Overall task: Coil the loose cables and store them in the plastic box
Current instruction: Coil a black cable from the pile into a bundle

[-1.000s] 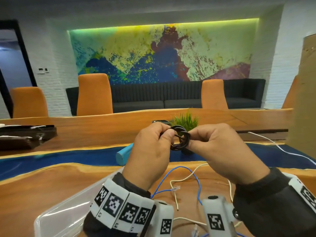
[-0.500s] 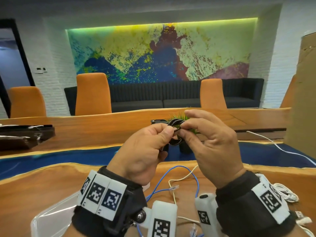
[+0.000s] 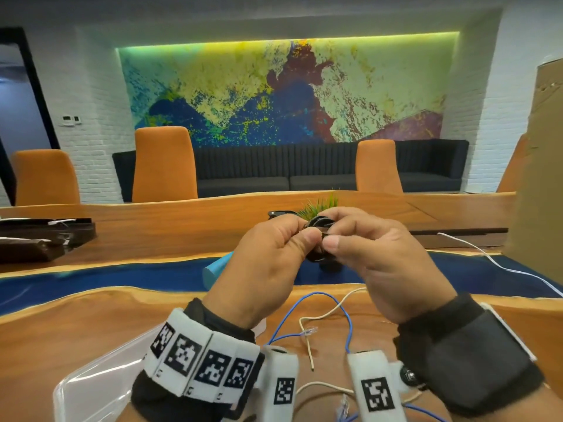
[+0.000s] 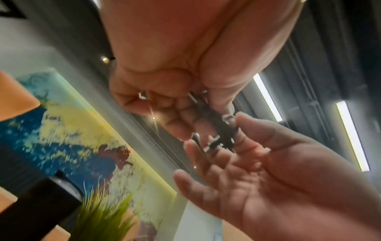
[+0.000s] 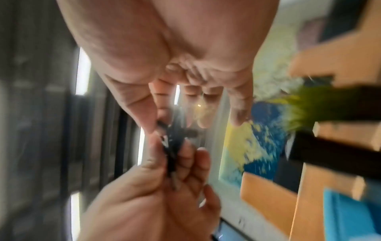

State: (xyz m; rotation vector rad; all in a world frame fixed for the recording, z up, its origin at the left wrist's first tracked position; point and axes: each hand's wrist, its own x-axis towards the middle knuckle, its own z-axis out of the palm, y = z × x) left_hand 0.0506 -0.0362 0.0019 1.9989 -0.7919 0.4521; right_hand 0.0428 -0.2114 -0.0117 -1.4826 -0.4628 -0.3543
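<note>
Left hand (image 3: 268, 269) and right hand (image 3: 377, 263) both pinching the small black cable coil (image 3: 320, 226) between fingertips, raised above the tabletop (image 3: 76, 324). Keeping loops tight; tucking the end in before lowering toward the plastic box (image 3: 91, 382) below the left wrist.

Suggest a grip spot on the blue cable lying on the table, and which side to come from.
Judgement: take the blue cable at the crown of its arched loop, from above. That stretch lies on bare table, apart from the cream cable it crosses lower down. Both hands are busy now: the left hand and right hand pinch the black cable coil.
</note>
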